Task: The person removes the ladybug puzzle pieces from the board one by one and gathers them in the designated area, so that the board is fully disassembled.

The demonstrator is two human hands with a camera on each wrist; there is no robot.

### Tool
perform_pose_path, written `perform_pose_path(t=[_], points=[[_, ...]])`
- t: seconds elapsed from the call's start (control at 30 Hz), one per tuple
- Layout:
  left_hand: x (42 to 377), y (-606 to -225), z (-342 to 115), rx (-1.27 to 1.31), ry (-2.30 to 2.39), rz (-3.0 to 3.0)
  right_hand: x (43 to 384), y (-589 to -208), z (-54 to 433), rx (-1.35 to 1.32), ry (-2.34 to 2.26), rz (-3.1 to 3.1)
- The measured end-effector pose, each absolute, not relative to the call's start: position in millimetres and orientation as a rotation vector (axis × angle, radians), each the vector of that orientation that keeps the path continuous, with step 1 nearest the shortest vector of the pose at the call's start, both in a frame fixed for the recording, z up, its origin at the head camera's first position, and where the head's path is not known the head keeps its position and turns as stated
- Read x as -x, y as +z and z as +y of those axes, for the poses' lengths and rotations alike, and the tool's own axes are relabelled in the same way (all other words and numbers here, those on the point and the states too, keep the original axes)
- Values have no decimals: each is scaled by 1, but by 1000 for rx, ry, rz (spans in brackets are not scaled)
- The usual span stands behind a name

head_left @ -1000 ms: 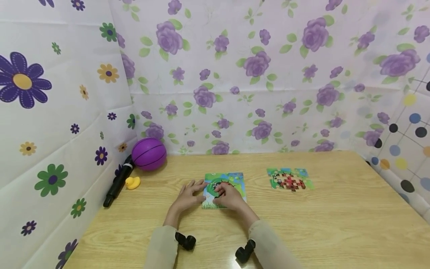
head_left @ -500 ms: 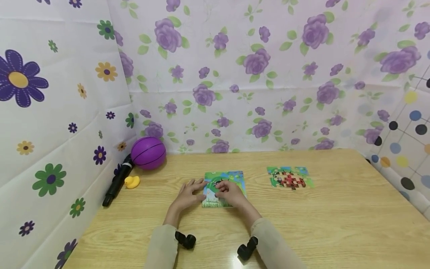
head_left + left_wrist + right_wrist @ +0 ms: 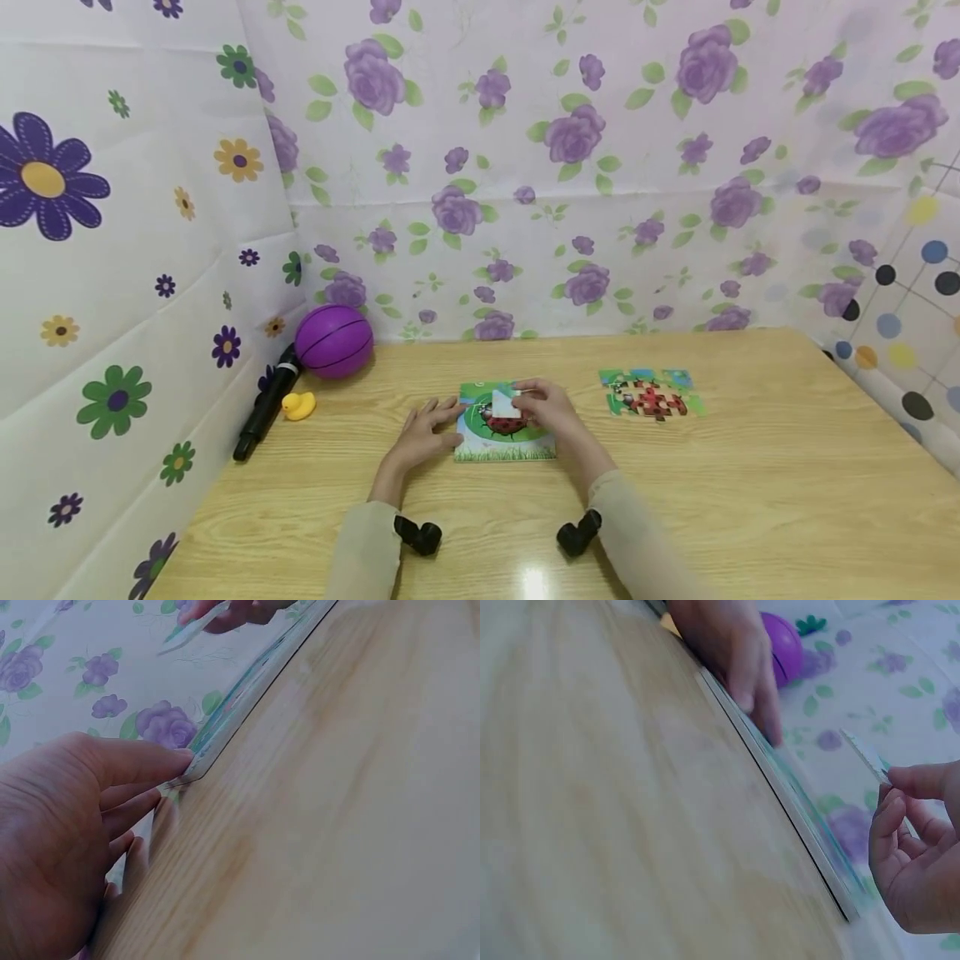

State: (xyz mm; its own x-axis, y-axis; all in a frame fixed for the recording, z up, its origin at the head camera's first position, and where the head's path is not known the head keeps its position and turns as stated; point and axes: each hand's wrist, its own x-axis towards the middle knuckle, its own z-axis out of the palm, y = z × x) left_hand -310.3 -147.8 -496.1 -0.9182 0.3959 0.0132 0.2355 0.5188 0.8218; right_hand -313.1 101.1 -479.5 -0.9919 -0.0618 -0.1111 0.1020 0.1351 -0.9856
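Observation:
A ladybug picture puzzle board [image 3: 502, 452] lies flat on the table in the head view. My left hand [image 3: 422, 437] rests at its left edge with the fingers spread. In the left wrist view, the thumb of that left hand [image 3: 60, 817] touches the board's corner [image 3: 232, 720]. My right hand [image 3: 550, 408] pinches a thin pale puzzle piece [image 3: 506, 405] between thumb and fingers. The right wrist view shows the piece [image 3: 864, 754] tilted and raised off the board [image 3: 780, 791], in the right hand [image 3: 915, 855].
To the right lies a partly joined ladybug jigsaw [image 3: 651, 400] with gaps. A purple ball [image 3: 333, 342], a yellow rubber duck [image 3: 298, 406] and a black tube-like object [image 3: 266, 404] are at the left of the wooden table [image 3: 720, 500]. Flowered cloth stands behind.
My right hand has moved up and to the right over the board, and a pale puzzle piece now shows plainly in its fingers. The left hand stays at the board's edge.

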Motion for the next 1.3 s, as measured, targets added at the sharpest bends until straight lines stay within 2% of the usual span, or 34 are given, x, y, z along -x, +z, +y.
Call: perform_pose_path(t=[0.13,0.3,0.67,1.3], points=[[310,-494,-145,-538,1363,2578,311,-471,137,-13,-1945,2328],[312,-493,-145,-539,1344,2590,313,-481,181,-29,-1921,2376],[310,-494,-149,-539,1345,2596,291,-485,267,88,-1795,2450],[310,-496,-144,-508,1352,2577,276,-486,291,90,-1488,2671]])
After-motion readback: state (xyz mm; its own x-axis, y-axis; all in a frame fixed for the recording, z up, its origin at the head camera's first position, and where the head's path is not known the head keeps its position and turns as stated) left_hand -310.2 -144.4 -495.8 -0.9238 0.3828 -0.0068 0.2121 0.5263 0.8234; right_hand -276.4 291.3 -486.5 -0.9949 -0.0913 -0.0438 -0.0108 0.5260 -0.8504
